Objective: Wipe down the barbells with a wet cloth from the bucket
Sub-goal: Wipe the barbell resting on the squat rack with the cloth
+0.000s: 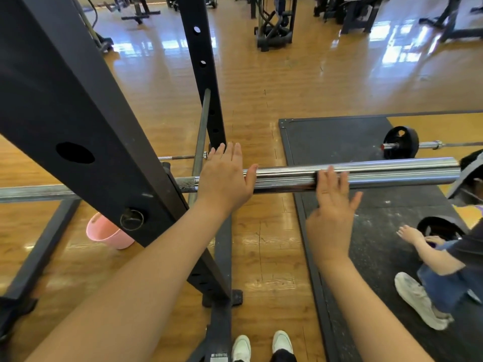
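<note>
Lying under both flat hands, left hand (pixel 226 178) and right hand (pixel 333 205), the barbell (pixel 392 173).

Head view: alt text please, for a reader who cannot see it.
Both hands are open over a chrome barbell sleeve resting in a black rack: left hand by the collar, right hand with fingertips on the sleeve, neither holding a cloth. A pink bucket stands on the wooden floor behind the rack.

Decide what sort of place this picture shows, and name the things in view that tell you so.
Almost certainly a gym: a chrome steel barbell sleeve rests on a black steel rack upright, a second barbell with a black round weight plate lies on a black rubber floor mat.
</note>
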Demonstrator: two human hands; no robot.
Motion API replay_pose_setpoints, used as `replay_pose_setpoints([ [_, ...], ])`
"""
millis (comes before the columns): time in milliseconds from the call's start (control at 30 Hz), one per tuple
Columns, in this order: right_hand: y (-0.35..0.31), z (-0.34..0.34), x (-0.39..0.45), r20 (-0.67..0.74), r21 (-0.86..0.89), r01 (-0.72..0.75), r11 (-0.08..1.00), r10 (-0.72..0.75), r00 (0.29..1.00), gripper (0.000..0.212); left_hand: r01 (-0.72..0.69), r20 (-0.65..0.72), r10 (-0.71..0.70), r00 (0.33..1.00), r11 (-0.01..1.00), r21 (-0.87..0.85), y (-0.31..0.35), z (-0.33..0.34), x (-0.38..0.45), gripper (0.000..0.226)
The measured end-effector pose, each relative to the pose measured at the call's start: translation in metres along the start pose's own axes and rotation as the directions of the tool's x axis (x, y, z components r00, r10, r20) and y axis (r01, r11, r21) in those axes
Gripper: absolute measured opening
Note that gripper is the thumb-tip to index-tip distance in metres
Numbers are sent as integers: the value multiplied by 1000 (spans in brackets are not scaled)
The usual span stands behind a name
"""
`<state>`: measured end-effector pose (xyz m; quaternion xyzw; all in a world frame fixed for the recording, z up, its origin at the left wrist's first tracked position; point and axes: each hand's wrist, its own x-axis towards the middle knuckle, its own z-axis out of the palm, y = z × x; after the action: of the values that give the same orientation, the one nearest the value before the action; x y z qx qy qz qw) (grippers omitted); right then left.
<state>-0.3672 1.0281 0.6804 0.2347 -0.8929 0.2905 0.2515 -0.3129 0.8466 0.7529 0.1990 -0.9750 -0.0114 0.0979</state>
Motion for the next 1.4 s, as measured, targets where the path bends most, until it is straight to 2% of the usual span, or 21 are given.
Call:
replay_pose_setpoints([
  [133,0,0,15,-81,5,-205,979,205,975,75,2,-24,-1,1000,999,40,0,0,0,78],
  [200,-24,11,8,-78,6,-138,990,138,987,77,2,-15,-2,1000,999,35,0,0,0,76],
  [300,-45,22,-9,10,7,90,996,-90,996,69,2,-3,-2,1000,1000,31,1,-2,-1,70],
  [400,-26,12,-5,36,-13,155,988,-155,987,65,-1,4,1,1000,999,33,1,-2,-1,64],
  [567,3,-5,11,-9,5,-108,994,108,994,75,-15,-7,15,1000,1000,22,0,-4,-2,62],
  [633,-9,0,10,3,21,-145,989,145,989,76,-13,-7,14,1000,1000,19,1,-5,-2,62],
  [800,-18,4,-2,56,8,83,997,-83,995,75,-5,-2,5,1000,1000,20,2,-5,-3,62],
  [933,-7,1,7,25,-17,-51,999,51,998,72,-12,-18,12,1000,1000,20,0,-3,-3,62],
  [967,-14,4,6,26,-24,-34,999,35,999,74,-13,-23,13,1000,1000,18,-1,-3,-3,61],
  [1100,-30,14,-11,111,-41,236,971,-231,967,73,-7,-25,7,1000,1000,7,0,-1,-3,62],
  [1167,-16,7,-6,107,-64,197,978,-190,976,79,-6,-31,6,999,1000,9,0,0,-2,61],
  [1300,-1,-3,7,55,-98,-58,994,63,996,81,-10,-39,11,999,1000,6,-2,0,-2,63],
  [1333,-6,0,7,37,-96,-74,993,78,996,81,-13,-39,13,999,1000,2,-1,0,-2,64],
  [1400,-20,9,-1,48,-101,22,995,-17,999,81,-19,-33,18,999,1000,-4,-1,1,-2,62],
])
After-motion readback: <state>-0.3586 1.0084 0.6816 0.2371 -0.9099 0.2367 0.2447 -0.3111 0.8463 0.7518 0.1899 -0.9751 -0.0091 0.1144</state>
